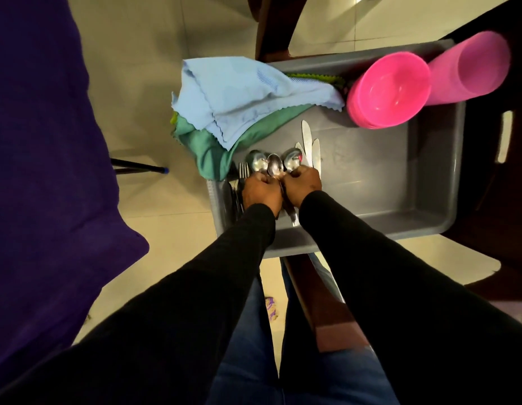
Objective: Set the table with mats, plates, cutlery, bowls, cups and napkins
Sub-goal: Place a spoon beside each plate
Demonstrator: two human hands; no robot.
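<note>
A grey plastic tub [400, 182] sits on a dark wooden chair. At its near left corner both my hands are down among the cutlery. My left hand [261, 191] grips spoon handles, with the spoon bowls [262, 163] fanned out above it. My right hand [302, 184] grips another spoon [293, 160] beside the knives [308, 141]. Forks [244, 170] lie just left of my left hand. Stacked pink bowls [388, 90] and stacked pink cups [470, 71] stand at the tub's far right. A light blue napkin [239, 95] lies over green cloths [213, 147] on the tub's left rim.
A purple cloth [40, 171] fills the left side. Beige floor tiles [154, 54] lie around the chair, with a thin black leg [137, 168] to the left. Dark wooden furniture [499, 159] stands at the right. My jeans show below.
</note>
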